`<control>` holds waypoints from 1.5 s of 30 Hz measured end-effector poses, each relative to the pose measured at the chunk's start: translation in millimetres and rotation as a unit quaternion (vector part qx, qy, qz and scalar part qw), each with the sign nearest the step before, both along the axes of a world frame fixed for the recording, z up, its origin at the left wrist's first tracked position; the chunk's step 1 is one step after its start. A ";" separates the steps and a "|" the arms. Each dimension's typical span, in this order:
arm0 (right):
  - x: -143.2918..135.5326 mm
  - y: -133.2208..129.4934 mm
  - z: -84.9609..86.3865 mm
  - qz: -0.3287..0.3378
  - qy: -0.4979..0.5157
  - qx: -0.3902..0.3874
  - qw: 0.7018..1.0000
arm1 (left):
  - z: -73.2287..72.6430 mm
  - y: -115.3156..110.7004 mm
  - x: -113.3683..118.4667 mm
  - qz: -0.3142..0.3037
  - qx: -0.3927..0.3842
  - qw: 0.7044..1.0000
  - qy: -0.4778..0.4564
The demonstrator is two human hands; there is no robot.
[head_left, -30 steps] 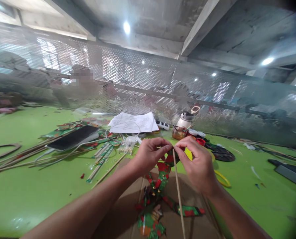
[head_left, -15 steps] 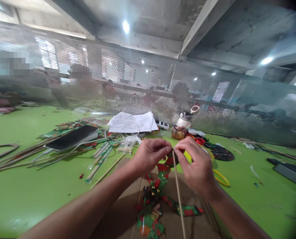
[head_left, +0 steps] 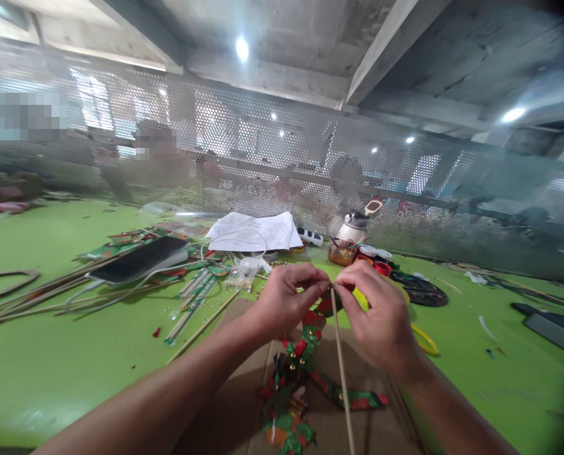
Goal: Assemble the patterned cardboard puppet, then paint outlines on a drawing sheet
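A thin wooden stick (head_left: pixel 342 373) runs up from the bottom edge, and its upper end lies between my hands' fingertips. My right hand (head_left: pixel 381 309) pinches that end with thumb and index finger. Close against it, my left hand (head_left: pixel 291 294) has thumb and fingers pressed together; what sits in that pinch is too small and hidden to name. Below them hangs or lies a jointed cut-out figure (head_left: pixel 312 332) painted red and green with gold studs. Its top goes behind my hands. Brown cardboard (head_left: pixel 234 404) is underneath.
On the green table (head_left: pixel 96 373), a phone (head_left: pixel 139 259) with a white cable lies to the left among sticks and painted strips. Farther back are white papers (head_left: pixel 253 231), a jar of brownish liquid (head_left: pixel 342 251) and a bottle (head_left: pixel 355 226). A perforated screen (head_left: pixel 263 151) rises behind.
Hardly anything differs. My hands keep their pinch at the stick's end, and the whole view has shifted slightly.
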State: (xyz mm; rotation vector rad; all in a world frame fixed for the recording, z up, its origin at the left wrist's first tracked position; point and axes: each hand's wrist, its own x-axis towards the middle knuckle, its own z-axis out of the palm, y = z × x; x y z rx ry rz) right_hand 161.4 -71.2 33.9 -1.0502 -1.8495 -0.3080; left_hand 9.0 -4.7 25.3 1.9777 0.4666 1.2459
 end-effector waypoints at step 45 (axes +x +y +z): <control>2.8 0.0 -9.2 -0.005 -0.057 0.172 0.984 | 2.1 -14.8 0.4 -0.153 -0.140 0.975 -0.084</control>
